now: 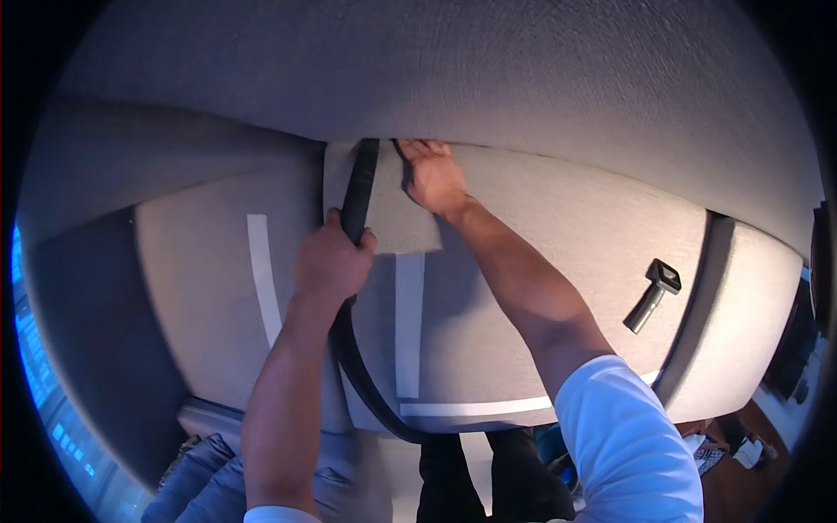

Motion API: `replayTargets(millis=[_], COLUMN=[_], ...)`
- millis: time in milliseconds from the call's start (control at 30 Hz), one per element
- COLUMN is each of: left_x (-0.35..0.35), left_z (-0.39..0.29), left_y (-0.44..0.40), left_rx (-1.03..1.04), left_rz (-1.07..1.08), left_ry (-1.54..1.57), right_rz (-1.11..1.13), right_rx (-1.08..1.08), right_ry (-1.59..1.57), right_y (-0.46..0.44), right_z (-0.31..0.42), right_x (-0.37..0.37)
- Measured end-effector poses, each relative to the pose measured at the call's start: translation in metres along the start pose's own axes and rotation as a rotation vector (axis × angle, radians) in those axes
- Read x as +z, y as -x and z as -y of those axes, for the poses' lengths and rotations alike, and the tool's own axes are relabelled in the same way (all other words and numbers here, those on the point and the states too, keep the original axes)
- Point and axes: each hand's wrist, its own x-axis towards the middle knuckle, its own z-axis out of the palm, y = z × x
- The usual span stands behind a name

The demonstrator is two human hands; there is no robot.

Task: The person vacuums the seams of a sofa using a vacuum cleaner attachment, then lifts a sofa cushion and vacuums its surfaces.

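Note:
My left hand is wrapped around a black vacuum cleaner hose, gripping its stiff dark upper end. That end points away from me into the crease between the sofa seat and the backrest; its tip is hidden there. To its right my right hand lies with fingers stretched out on the back of the seat, fingertips at the crease. A loose vacuum brush nozzle, black with a grey tube, rests on the right part of the seat.
Pale strips of tape mark the seat, one along its front edge. A dark gap separates the seat from the right armrest. Bluish-grey folded cloth lies at lower left. Assorted items sit at lower right.

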Motion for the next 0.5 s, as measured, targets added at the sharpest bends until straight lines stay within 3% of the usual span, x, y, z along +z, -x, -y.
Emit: replayTargets(millis=[67, 133, 167, 300, 400, 467, 500], left_x=[-0.007, -0.01, -0.013, -0.017, -0.021, -0.024, -0.018], left_z=[-0.003, 0.002, 0.004, 0.025, 0.034, 0.041, 0.046], left_y=[-0.009, -0.018, -0.02, -0.009, 0.008, 0.007, -0.006], left_rx=[-0.004, 0.0, -0.007, -0.041, -0.084, -0.124, -0.08], left_rz=[0.009, 0.064, 0.061, 0.027, 0.004, 0.021, -0.026], left_ry=[-0.034, 0.064, 0.046, 0.091, 0.164, 0.233, 0.197], right_rz=[0.036, 0.632, 0.588, 0.485, 0.53, 0.798, 0.787], right_rx=[0.03, 0.342, 0.293, 0.343, 0.33, 0.256, 0.244], right_ry=[-0.071, -0.01, 0.094, -0.023, -0.135, -0.093, -0.081], right_y=[-0.026, -0.058, -0.056, -0.051, -0.06, -0.075, -0.077], right_z=[0.019, 0.048, 0.054, 0.048, 0.034, 0.032, 0.038], right_x=[0.001, -0.029, -0.032, -0.015, -0.021, -0.036, -0.037])
